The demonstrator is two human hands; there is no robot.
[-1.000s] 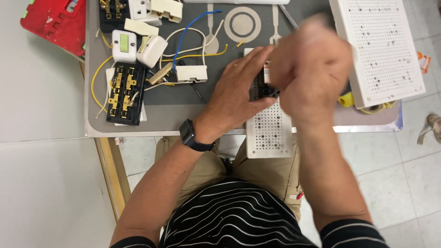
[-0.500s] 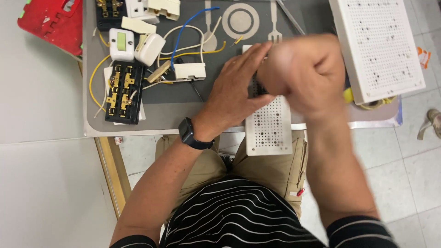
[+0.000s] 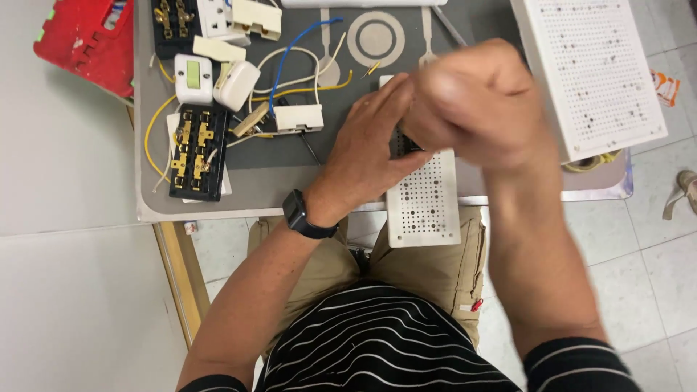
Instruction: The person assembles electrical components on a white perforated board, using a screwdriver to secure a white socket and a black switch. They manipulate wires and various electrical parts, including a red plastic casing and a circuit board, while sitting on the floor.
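Since half a second ago your right hand [image 3: 475, 109] has stayed bunched in a fist over the near end of the mat, and your left hand [image 3: 374, 145] has kept pressing in beside it; neither has shifted much.

Largest first: the grey mat [image 3: 290, 185] covers the table top. At its right edge lies a big white perforated board [image 3: 602, 65], tilted. A smaller perforated board [image 3: 423, 199] lies under your hands and overhangs the near edge above your lap.

Your left hand rests on that small board, fingers [image 3: 385, 98] stretched toward its far end, wrist wearing a dark watch [image 3: 301, 216]. Your right hand is curled tight above the board. Between the two hands a small dark part [image 3: 410, 143] shows, sitting on the board, just at your left thumb and under your right fist. Whether either hand actually grips it, you cannot tell; the fist hides it.

Left of your hands lie a black terminal block [image 3: 194, 152], a white connector [image 3: 299, 117], and yellow and blue wires [image 3: 294, 47].
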